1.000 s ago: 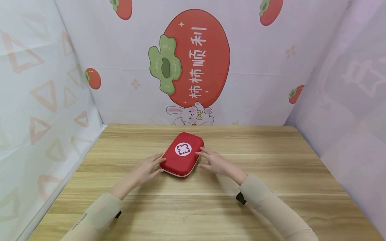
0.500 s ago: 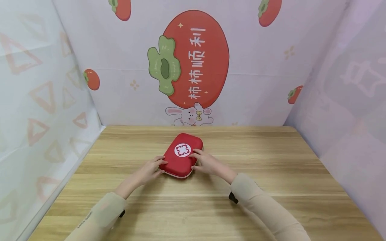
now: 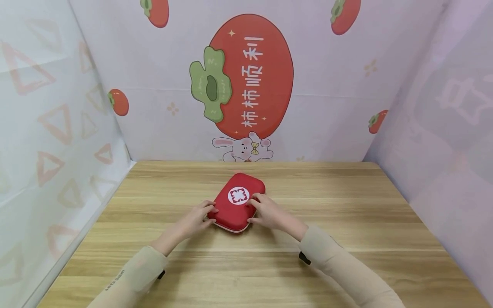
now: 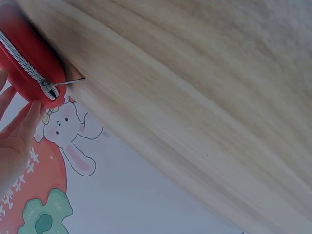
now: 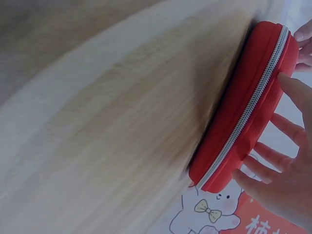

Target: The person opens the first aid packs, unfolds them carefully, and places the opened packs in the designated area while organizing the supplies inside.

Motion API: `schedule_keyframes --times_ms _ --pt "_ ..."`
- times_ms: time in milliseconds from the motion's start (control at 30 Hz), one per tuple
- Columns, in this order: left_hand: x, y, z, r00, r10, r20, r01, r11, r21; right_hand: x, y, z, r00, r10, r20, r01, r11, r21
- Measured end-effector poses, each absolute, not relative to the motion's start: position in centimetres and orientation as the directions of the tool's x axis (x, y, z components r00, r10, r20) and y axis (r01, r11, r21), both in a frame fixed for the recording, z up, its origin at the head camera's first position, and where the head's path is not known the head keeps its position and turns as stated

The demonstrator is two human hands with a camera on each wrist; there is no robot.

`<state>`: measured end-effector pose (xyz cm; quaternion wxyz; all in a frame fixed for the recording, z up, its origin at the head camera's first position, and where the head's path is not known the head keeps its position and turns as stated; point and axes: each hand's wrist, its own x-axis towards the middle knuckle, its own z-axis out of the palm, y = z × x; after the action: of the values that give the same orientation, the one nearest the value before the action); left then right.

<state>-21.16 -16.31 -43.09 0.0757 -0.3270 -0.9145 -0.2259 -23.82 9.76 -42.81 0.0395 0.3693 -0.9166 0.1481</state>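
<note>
A red zippered first-aid case point(image 3: 227, 216) with a round white emblem lies closed and askew on the wooden table. At its left corner my left hand point(image 3: 196, 219) holds it, fingers on the lid and thumb by the front edge. My right hand point(image 3: 269, 212) grips the right side, fingertips bent over the lid and thumb low near the seam. A silver zipper point(image 5: 246, 114) runs along the case's side in the right wrist view. In the left wrist view, a zipper pull point(image 4: 68, 82) sticks out beside my left hand point(image 4: 13, 151).
The wooden table point(image 3: 327, 192) meets a white back curtain point(image 3: 327, 119) printed with a large red persimmon and a rabbit. Patterned curtains also stand on the left and right sides.
My right hand has come in closer and bent its fingers over the lid. During the last half second, the case has shifted slightly right and toward me, with both hands on it.
</note>
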Motion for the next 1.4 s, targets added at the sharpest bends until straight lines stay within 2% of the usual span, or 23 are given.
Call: schedule_keyframes --times_ms 200,433,800,1133,1400 --pt "-20.6 -15.5 -43.1 -0.760 0.580 0.291 0.649 0.654 0.389 -22.7 10.7 -42.8 -0.732 -0.657 0.180 -0.680 0.687 -0.255" --pt "-19.7 -14.5 -42.9 -0.757 0.590 0.281 0.652 0.662 0.370 -21.4 11.8 -42.6 -0.724 -0.661 0.194 -0.688 0.676 -0.264" --pt "-18.5 -13.0 -43.0 -0.692 0.639 0.336 0.722 0.624 0.298 -19.3 13.8 -42.7 -0.733 -0.654 0.187 -0.678 0.685 -0.265" --pt "-17.0 -11.8 -43.0 -0.673 0.668 0.317 0.740 0.603 0.300 -17.1 15.2 -43.2 -0.706 -0.659 0.261 -0.708 0.675 -0.209" --pt "-16.2 -11.8 -42.8 -0.680 0.683 0.267 0.731 0.604 0.317 -16.7 15.8 -42.7 -0.668 -0.702 0.247 -0.743 0.644 -0.180"
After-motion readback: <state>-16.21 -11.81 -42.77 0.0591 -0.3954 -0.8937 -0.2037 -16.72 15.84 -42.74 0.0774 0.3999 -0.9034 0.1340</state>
